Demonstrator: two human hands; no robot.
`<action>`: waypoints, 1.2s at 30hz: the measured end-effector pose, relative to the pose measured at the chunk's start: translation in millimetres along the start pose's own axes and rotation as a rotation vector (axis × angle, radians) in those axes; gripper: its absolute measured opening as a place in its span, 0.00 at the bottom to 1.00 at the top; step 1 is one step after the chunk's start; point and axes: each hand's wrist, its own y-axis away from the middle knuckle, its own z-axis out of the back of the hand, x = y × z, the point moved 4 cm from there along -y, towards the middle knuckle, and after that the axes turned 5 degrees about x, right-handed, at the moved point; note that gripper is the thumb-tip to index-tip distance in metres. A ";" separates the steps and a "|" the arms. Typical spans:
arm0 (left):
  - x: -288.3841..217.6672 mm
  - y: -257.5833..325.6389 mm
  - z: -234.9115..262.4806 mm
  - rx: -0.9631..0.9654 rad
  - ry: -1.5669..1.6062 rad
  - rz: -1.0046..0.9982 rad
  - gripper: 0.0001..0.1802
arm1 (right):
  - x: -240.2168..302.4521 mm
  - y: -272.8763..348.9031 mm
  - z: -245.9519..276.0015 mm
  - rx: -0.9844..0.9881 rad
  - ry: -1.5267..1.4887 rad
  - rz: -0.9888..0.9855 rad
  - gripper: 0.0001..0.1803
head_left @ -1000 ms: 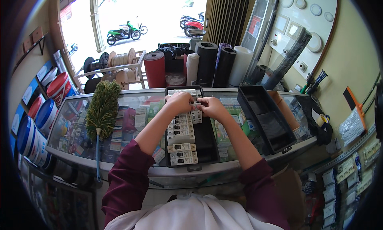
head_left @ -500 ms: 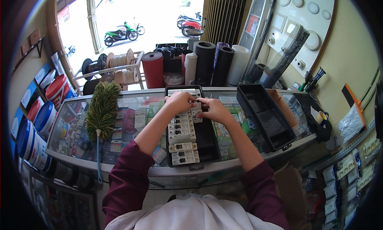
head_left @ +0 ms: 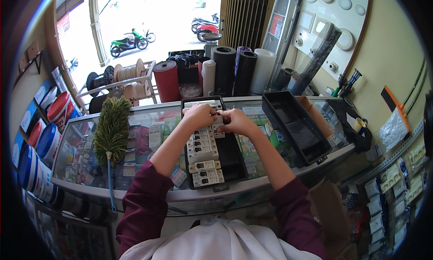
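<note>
A black plastic tray [head_left: 233, 166] lies on the glass counter in front of me, holding white circuit breakers [head_left: 201, 145] in a row along its left side. At the tray's near end sit a few separate breakers [head_left: 207, 177]. Over the far half, my left hand [head_left: 198, 116] is closed, its fingertips at the breakers there. My right hand [head_left: 240, 123] comes in from the right, thumb and fingers pinching a circuit breaker [head_left: 218, 134] just right of the row. The fingers partly hide that breaker, and the left fingertips' exact grip is hidden.
A second black tray [head_left: 295, 129] rests at the right beside a cardboard box [head_left: 315, 118]. To the left lies a green duster [head_left: 112, 131] with a blue handle. Rolls of sheeting [head_left: 224, 70] and cable spools [head_left: 128, 73] stand beyond the counter. Packaged goods show under the glass.
The whole view has shifted slightly, so the scene sits a little further left. Both hands stay at the same breakers, with the right fingers curled in a little more.
</note>
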 end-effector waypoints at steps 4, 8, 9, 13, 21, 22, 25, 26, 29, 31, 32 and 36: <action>5.1 -4.4 -3.8 -0.040 0.029 -0.033 0.14 | 7.9 -0.6 0.6 0.038 -0.042 -0.039 0.38; 3.9 -7.3 -5.4 -0.024 0.036 -0.047 0.15 | 0.7 1.9 1.6 0.019 -0.049 0.006 0.41; 6.8 -8.3 -6.8 -0.023 0.034 -0.051 0.15 | 1.8 4.4 2.3 0.002 -0.090 0.081 0.43; -3.2 13.2 10.6 -0.077 0.120 -0.047 0.21 | 13.7 24.7 16.9 -0.085 -0.243 0.042 0.49; -57.0 128.8 81.0 -0.513 0.409 -0.409 0.23 | 67.9 128.5 54.1 -0.454 -0.392 0.239 0.36; -63.5 143.7 80.2 -0.526 0.512 -0.423 0.23 | 72.3 142.1 52.7 -0.474 -0.439 0.297 0.35; -94.9 168.7 53.7 -0.504 0.697 -0.511 0.21 | 68.6 189.8 42.7 -0.586 -0.512 0.374 0.30; -110.4 174.2 40.4 -0.508 0.718 -0.539 0.20 | 65.3 205.0 36.8 -0.554 -0.515 0.434 0.29; -152.2 188.2 5.0 -0.403 0.776 -0.641 0.18 | 50.0 245.0 16.0 -0.515 -0.544 0.491 0.24; -185.8 181.5 -25.1 -0.269 0.817 -0.736 0.17 | 27.6 281.4 6.8 -0.591 -0.541 0.373 0.23; -196.9 174.8 -43.6 -0.166 0.914 -0.745 0.17 | 15.7 300.5 -1.8 -0.590 -0.574 0.288 0.21; -278.6 170.1 -119.8 0.237 1.066 -0.777 0.16 | -36.6 410.6 -29.5 -0.824 -0.730 0.060 0.18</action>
